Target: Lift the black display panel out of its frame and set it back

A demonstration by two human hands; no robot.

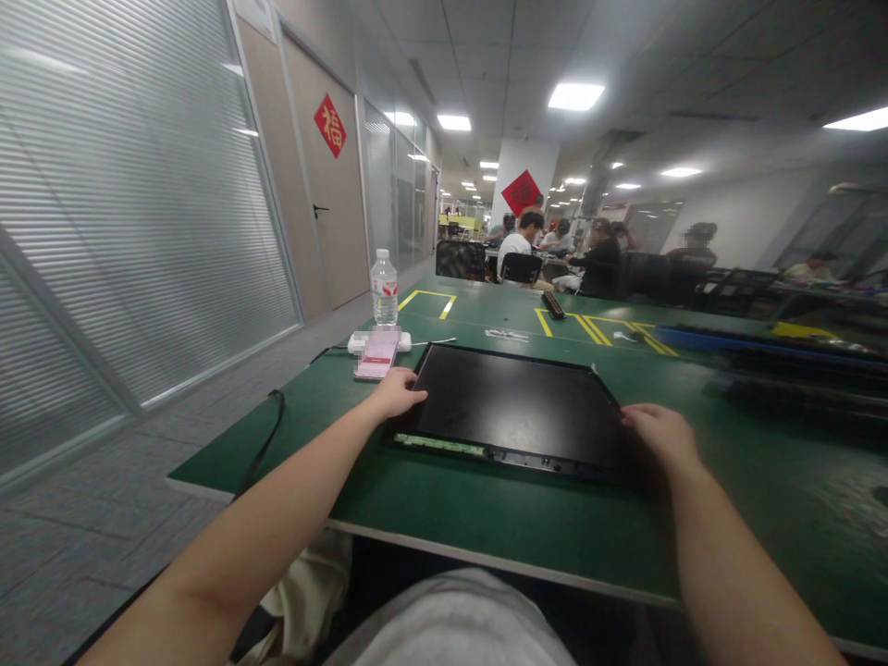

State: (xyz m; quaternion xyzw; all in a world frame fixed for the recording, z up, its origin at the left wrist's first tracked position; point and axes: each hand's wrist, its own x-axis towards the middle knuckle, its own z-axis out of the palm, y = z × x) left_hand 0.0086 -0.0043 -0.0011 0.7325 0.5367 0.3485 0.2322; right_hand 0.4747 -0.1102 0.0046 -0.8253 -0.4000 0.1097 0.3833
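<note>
A flat black screen panel (pixel 517 407) lies on the green table (pixel 450 499) in front of me, with a thin green circuit strip (pixel 438 445) along its near edge. My left hand (pixel 397 391) grips the panel's left edge, fingers curled over it. My right hand (pixel 659 433) holds the right edge near the front corner, fingers closed on it.
A pink phone (pixel 376 353) and a water bottle (pixel 384 288) stand at the table's far left, a black cable (pixel 267 435) hangs off the left edge. A keyboard (pixel 553 304) lies further back. Several people (pixel 603 259) sit at distant desks. Dark equipment (pixel 783 356) lines the right side.
</note>
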